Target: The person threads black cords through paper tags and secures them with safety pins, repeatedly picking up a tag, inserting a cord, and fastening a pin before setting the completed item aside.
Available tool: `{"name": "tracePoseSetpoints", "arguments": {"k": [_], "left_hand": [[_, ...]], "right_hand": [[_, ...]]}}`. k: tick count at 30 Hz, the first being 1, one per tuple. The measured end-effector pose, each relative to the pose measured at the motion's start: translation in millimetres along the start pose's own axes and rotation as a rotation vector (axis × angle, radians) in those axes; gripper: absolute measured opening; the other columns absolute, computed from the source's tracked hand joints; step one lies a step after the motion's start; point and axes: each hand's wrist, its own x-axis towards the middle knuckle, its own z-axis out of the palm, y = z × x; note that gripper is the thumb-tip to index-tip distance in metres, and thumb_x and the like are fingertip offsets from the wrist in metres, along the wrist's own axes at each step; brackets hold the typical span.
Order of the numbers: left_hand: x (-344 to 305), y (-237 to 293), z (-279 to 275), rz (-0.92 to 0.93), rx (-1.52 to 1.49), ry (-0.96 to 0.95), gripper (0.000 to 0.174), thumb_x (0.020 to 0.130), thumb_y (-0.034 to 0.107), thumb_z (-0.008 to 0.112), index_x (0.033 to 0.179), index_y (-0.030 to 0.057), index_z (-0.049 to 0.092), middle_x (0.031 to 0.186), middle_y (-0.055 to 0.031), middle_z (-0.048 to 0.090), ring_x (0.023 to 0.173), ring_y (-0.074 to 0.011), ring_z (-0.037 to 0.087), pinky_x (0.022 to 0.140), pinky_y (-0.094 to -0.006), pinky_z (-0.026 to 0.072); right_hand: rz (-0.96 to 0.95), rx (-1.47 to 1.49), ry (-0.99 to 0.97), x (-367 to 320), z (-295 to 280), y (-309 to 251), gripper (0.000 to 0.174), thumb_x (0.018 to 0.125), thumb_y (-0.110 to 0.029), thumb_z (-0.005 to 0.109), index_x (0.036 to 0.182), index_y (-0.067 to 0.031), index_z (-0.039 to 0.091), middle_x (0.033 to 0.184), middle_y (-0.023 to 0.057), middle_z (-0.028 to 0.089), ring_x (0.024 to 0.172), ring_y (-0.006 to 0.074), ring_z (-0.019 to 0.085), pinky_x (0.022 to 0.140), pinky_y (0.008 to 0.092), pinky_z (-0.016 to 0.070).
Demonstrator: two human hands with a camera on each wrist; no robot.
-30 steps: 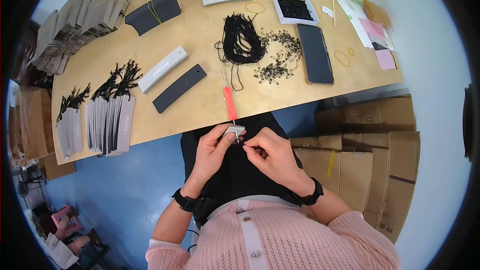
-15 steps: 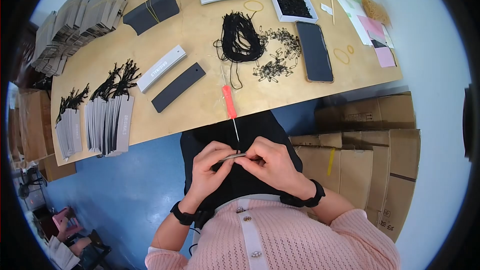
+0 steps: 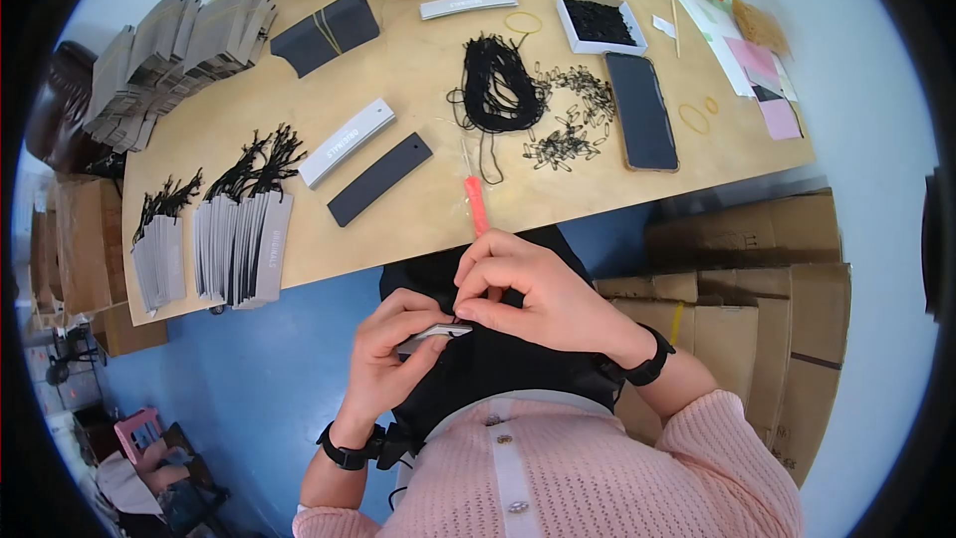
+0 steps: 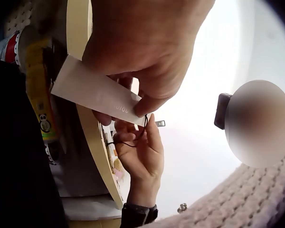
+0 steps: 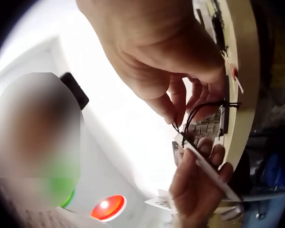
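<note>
tag (image 4: 97, 95) pinched in left hand (image 3: 393, 354), cord (image 5: 199, 108) in right hand (image 3: 543, 294); wooden table (image 3: 543, 201), blue floor (image 3: 239, 364), cardboard boxes (image 3: 735, 339)

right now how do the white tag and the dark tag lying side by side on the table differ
The white tag bears printed lettering; the dark tag shows none. The white tag looks thicker, perhaps stacked, the dark tag thin. Both are long, similarly slanted strips with a hole near one end.

two hands (image 3: 393, 354) (image 3: 533, 289), two wristbands (image 3: 652, 359) (image 3: 344, 456), one phone (image 3: 643, 112), one red-handled tool (image 3: 476, 205)
</note>
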Motion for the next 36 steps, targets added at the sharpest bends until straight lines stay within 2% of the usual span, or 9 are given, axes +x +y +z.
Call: {"name": "tracePoseSetpoints", "arguments": {"k": [3,7,12,18,21,25,27,30,36], "left_hand": [[-0.3,5.6,-8.2,-0.053,-0.017,-0.047,0.02,0.087,-0.001,0.07,0.106,0.0007,0.071,0.094,-0.0068,0.062,0.082,-0.0163,0.061,0.069,-0.027,0.0481],[-0.8,8.0,-19.4,-0.163,-0.244,-0.116,0.016,0.093,0.004,0.067,0.107,-0.0012,0.07,0.1,-0.0079,0.058,0.086,-0.015,0.062,0.072,-0.0259,0.0514],[1.3,5.9,-29.9,-0.141,-0.336,-0.11,0.016,0.095,0.008,0.065,0.106,-0.0036,0.069,0.103,-0.0087,0.056,0.086,-0.0151,0.062,0.072,-0.0268,0.0545],[-0.4,15.2,-29.0,-0.19,-0.463,-0.003,0.015,0.095,0.007,0.064,0.105,-0.0037,0.067,0.103,-0.0079,0.056,0.086,-0.0159,0.062,0.068,-0.0279,0.0554],[-0.8,19.2,-24.6,-0.204,-0.499,0.047,0.013,0.095,0.005,0.064,0.104,-0.0037,0.067,0.103,-0.0073,0.054,0.084,-0.0159,0.061,0.067,-0.0282,0.0554],[-8.4,20.2,-28.1,-0.201,-0.501,0.116,0.012,0.095,0.004,0.063,0.103,-0.0036,0.067,0.102,-0.0066,0.052,0.083,-0.0158,0.06,0.066,-0.029,0.0556],[-12.0,23.4,-32.4,-0.189,-0.502,0.108,0.012,0.095,0.004,0.063,0.103,-0.0036,0.067,0.102,-0.0065,0.051,0.083,-0.0158,0.06,0.066,-0.0292,0.0557],[-15.1,30.4,-36.0,-0.181,-0.442,0.071,0.012,0.095,0.003,0.063,0.104,-0.0036,0.068,0.102,-0.0066,0.051,0.085,-0.0155,0.06,0.066,-0.0292,0.056],[-18.7,40.1,-31.8,-0.15,-0.221,0.067,0.017,0.093,0.011,0.068,0.102,-0.003,0.067,0.102,-0.007,0.049,0.082,-0.017,0.061,0.064,-0.0306,0.0569]], "right_hand": [[-0.016,0.287,0.008,3.3,6.6,14.5,0.012,0.095,-0.013,0.067,0.094,-0.0009,0.065,0.102,0.004,0.054,0.087,0.01,0.055,0.073,0.0235,0.047],[0.152,0.637,-0.208,-2.5,0.0,7.0,0.021,0.099,-0.02,0.064,0.093,0.0001,0.064,0.099,0.0017,0.053,0.089,0.0094,0.052,0.081,0.0252,0.0427],[0.033,0.526,-0.386,-3.7,-12.4,10.9,0.034,0.104,-0.031,0.056,0.088,-0.0019,0.065,0.089,0.0006,0.051,0.086,0.0103,0.05,0.078,0.0278,0.0412],[-0.081,-0.236,-0.224,3.4,6.1,10.9,0.027,0.097,-0.024,0.063,0.08,-0.0032,0.07,0.075,0.0066,0.057,0.062,0.0212,0.058,0.059,0.0331,0.0435],[-0.1,-0.561,-0.128,9.5,14.4,4.1,0.03,0.097,-0.028,0.063,0.079,-0.0046,0.071,0.072,0.0076,0.058,0.065,0.0249,0.062,0.06,0.0355,0.0451],[-0.038,-0.47,-0.165,13.4,21.2,3.3,0.033,0.096,-0.034,0.064,0.078,-0.0068,0.072,0.069,0.0077,0.059,0.065,0.0274,0.062,0.059,0.0376,0.0451],[-0.023,-0.153,-0.194,14.1,24.3,13.3,0.033,0.093,-0.036,0.066,0.077,-0.0089,0.074,0.068,0.0066,0.06,0.064,0.0284,0.061,0.058,0.0382,0.0437],[-0.084,-0.453,-0.17,11.9,21.4,7.8,0.03,0.091,-0.037,0.068,0.079,-0.0097,0.075,0.068,0.0063,0.06,0.063,0.0266,0.061,0.057,0.0372,0.0427],[-0.123,-0.406,-0.101,6.4,27.7,-9.3,0.022,0.086,-0.031,0.074,0.095,-0.0101,0.076,0.069,0.0045,0.057,0.06,0.0186,0.057,0.055,0.0347,0.0408]]}}
